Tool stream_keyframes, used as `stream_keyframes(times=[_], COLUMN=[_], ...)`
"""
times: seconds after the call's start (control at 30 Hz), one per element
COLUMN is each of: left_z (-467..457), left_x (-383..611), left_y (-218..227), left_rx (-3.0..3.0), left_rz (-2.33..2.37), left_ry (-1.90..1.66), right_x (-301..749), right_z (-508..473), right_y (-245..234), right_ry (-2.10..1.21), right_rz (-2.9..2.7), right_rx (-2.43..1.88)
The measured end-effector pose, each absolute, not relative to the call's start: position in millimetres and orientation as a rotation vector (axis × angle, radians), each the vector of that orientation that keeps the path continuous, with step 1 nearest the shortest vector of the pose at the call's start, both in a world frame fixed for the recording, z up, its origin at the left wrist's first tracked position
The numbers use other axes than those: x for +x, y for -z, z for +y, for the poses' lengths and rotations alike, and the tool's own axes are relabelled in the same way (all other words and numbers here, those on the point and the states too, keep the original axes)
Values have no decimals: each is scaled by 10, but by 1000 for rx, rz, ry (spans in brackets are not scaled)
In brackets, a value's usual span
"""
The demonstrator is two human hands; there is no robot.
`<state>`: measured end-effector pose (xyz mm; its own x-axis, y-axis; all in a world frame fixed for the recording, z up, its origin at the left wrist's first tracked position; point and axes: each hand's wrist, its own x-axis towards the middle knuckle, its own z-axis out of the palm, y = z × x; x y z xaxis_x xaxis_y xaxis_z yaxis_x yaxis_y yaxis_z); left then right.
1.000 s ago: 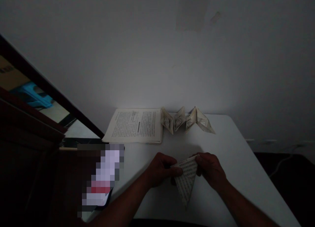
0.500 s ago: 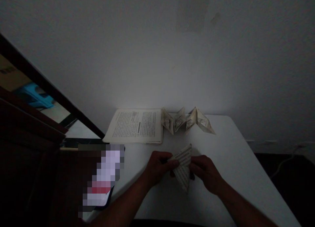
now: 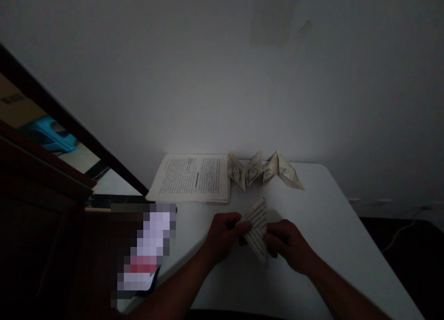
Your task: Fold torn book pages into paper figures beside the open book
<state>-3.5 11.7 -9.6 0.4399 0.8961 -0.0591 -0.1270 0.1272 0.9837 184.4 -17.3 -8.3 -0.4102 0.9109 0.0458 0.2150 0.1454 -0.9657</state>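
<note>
A printed page folded into a triangle, a folded paper (image 3: 257, 232), is held up over the white table between both hands. My left hand (image 3: 226, 234) pinches its left corner, thumb on the front face and fingers behind. At the right edge, my right hand (image 3: 286, 241) is closed with its thumb and fingertips on the paper. Beyond the hands, several folded paper pieces (image 3: 254, 170) made of printed pages stand in a zigzag row. A stack of printed pages (image 3: 190, 176) lies to their left.
A phone (image 3: 151, 246), its screen blurred out, rests at the table's left edge. The white table (image 3: 312, 209) meets a grey wall (image 3: 215, 79) at the back. A dark-framed mirror (image 3: 72, 121) leans at left, and a cable (image 3: 398, 232) hangs at right.
The folded paper has turned slightly and shifted a little left, its right edge now nearly vertical. My right hand has slid a little along that edge. The left hand keeps its pinch.
</note>
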Motion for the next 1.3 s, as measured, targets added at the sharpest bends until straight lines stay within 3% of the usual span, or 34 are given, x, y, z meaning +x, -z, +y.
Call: stream_keyframes(times=[0.47,0.77,1.3], left_z=[130,129,181], left_x=[-43,-51,-68], left_y=[51,26,136], left_rx=[1245,1239,1023], left_rz=[966,1050,940], left_ry=[-962,-1037,-1113], right_x=[1793,1784,1773], right_z=[-183,-194,-219], right_y=[67,100,37], right_ry=[-1184,-1281,-1238], right_rz=[-1835,-1808,-1900], right_rx=[-1211,-1211,-1168])
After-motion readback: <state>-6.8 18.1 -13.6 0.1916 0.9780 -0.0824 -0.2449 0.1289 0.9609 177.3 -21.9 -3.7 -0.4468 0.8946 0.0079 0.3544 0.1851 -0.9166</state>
